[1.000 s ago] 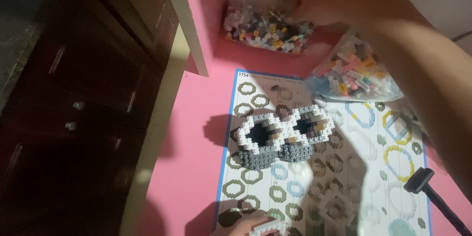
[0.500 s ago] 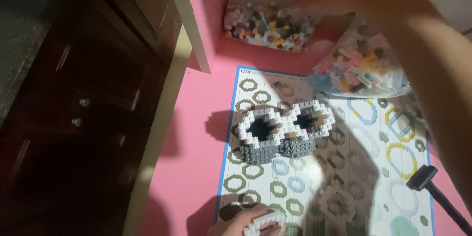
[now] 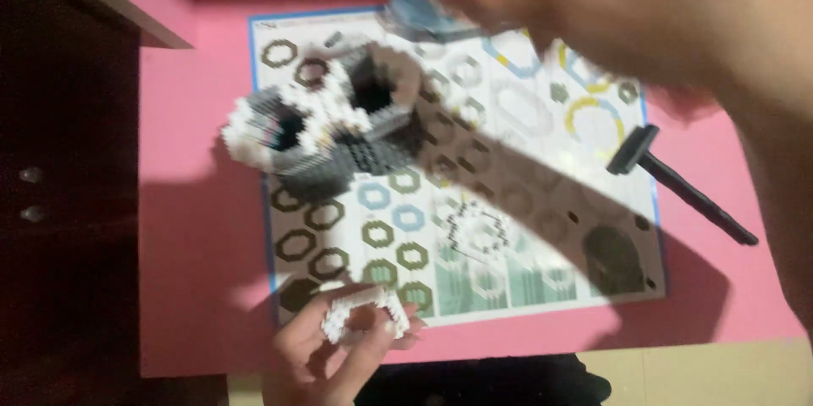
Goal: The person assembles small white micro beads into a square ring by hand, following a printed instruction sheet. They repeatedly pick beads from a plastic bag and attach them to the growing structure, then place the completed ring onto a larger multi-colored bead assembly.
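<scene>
At six o'clock, nearest the camera, the left hand [image 3: 326, 355] is pinching a small white bead ring [image 3: 360, 314] between thumb and fingers [image 3: 395, 327], at the desk's near edge. The ring is lying with its long axis running from nine to three o'clock and its open middle facing up.

Just beyond it a printed instruction sheet [image 3: 508, 279] is lying flat on the pink desk [image 3: 199, 228]: rectangular, white with a blue border, covered in hexagonal ring drawings in olive, blue and yellow. At ten o'clock on the sheet a grey and white bead model [image 3: 326, 122] with two round openings is sitting tilted, its long axis running from eight to two o'clock. At three o'clock a black hammer-shaped tool [image 3: 677, 186] is lying with its handle pointing towards four o'clock.

Farthest, at one o'clock, the right hand [image 3: 593, 8] is blurring across the sheet; I cannot tell whether its fingers are spread or pinching.

Compared with half a second ago, the view has dropped nearer and the bead bags at twelve o'clock are out of frame.
</scene>
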